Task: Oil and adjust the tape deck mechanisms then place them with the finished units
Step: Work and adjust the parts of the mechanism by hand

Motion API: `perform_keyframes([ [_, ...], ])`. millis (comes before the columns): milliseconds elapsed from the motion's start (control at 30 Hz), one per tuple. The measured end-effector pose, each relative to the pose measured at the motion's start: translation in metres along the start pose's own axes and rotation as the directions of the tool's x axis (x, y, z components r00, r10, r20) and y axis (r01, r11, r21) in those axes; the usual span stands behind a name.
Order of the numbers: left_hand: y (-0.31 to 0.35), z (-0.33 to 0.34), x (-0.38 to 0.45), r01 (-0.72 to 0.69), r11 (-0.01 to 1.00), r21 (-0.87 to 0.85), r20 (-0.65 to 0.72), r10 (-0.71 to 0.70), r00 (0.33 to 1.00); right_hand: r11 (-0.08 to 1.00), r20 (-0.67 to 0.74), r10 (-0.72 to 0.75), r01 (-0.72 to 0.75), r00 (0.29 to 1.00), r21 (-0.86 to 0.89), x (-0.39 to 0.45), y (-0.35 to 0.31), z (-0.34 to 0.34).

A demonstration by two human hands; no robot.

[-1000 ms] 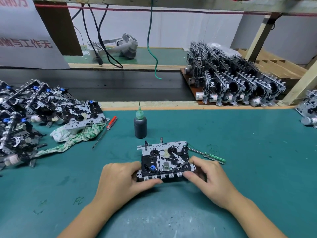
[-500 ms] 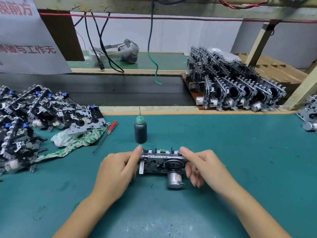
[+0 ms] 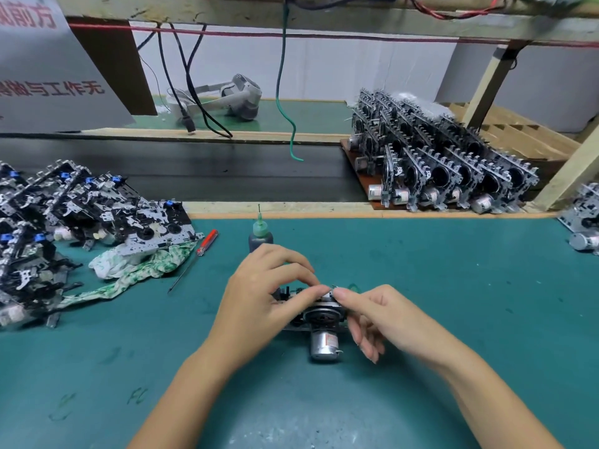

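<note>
A teal-green surface (image 3: pixel 421 286) carries the work. Along its left edge lies a heap of tape deck mechanisms (image 3: pixel 64 228), with a green-and-white cloth (image 3: pixel 139 267) partly under it. Just beside the cloth lies a red-handled screwdriver (image 3: pixel 202 247). Near the middle of the far edge stands a dark oil bottle (image 3: pixel 259 236) with a green nozzle. Nearer the front edge one mechanism (image 3: pixel 319 322) stands on the surface, its motor toward the front. At the right edge lies another unit (image 3: pixel 583 228).

One oil bottle (image 3: pixel 260 236), one red screwdriver (image 3: pixel 206 243), one cloth (image 3: pixel 142 267), two hands.
</note>
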State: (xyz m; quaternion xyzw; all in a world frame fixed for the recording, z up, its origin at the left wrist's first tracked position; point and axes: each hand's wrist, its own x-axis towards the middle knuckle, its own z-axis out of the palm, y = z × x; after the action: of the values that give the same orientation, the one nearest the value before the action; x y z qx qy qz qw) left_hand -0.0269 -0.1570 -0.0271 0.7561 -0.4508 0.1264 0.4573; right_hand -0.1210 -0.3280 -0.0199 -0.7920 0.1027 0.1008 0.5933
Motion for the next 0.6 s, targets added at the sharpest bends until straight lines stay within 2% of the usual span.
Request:
perform_keyframes([
  [67, -0.005, -0.001, -0.004, 0.011, 0.998, -0.069, -0.007, -0.012, 1.0, 0.997, -0.009, -0.021, 0.021, 1.0, -0.079, 0.0, 0.002, -0.007],
  [133, -0.008, -0.002, -0.007, 0.002, 0.996, -0.088, -0.004, -0.002, 1.0, 0.981, -0.149, -0.12, 0.094, 0.982, -0.169, 0.003, 0.008, -0.01],
  [200, -0.009, -0.001, -0.008, 0.004, 0.996, -0.086, 0.002, -0.003, 1.0, 0.97, -0.23, -0.228, 0.2, 0.946, -0.138, 0.006, 0.013, -0.005],
  [300, -0.009, 0.0, -0.008, 0.02, 0.997, -0.075, 0.012, -0.019, 1.0, 0.948, -0.219, -0.317, 0.307, 0.923, -0.078, 0.01, 0.02, 0.009],
  [600, -0.006, 0.001, -0.009, -0.001, 0.999, -0.045, 0.005, 0.002, 1.0, 0.951, -0.22, -0.305, 0.307, 0.927, -0.028, 0.011, 0.021, 0.014],
])
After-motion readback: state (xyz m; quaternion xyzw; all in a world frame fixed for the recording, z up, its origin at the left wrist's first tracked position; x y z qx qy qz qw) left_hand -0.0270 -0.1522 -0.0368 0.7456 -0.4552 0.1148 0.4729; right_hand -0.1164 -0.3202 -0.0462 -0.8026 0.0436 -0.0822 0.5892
